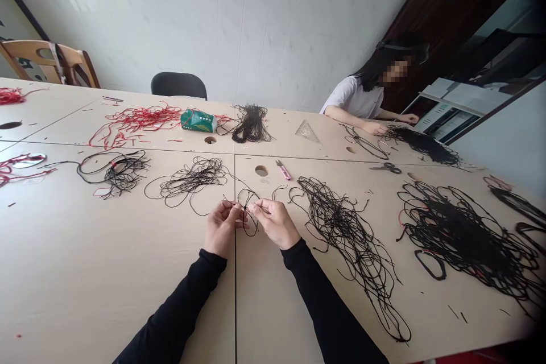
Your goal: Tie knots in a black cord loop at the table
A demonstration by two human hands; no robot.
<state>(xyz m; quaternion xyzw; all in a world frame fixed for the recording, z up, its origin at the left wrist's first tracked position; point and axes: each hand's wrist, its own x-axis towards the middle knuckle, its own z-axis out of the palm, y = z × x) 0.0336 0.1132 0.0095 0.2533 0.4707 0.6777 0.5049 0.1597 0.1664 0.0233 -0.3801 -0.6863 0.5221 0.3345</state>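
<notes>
Between my two hands is a looped black cord (256, 230), held a little above the table. My left hand (222, 224) pinches it from the left, thumb against fingers. From the right, my right hand (273, 220) pinches the same cord close to the left fingertips. Small loops stick out above and below the fingers; the exact crossing is hidden by them. Beyond my left hand lies a loose bundle of thin black cord (194, 177). Pink-handled thread snips (282, 170) rest beyond my right hand, and a large tangle of black cords (341, 222) spreads to its right.
Across the table a co-worker (358, 96) sits with hands near black cords (422, 144). Black scissors (386, 168) and a big black cord pile (464, 233) lie right. Red cords (147, 118), a green packet (198, 121) and a clear triangle ruler (307, 131) lie farther back.
</notes>
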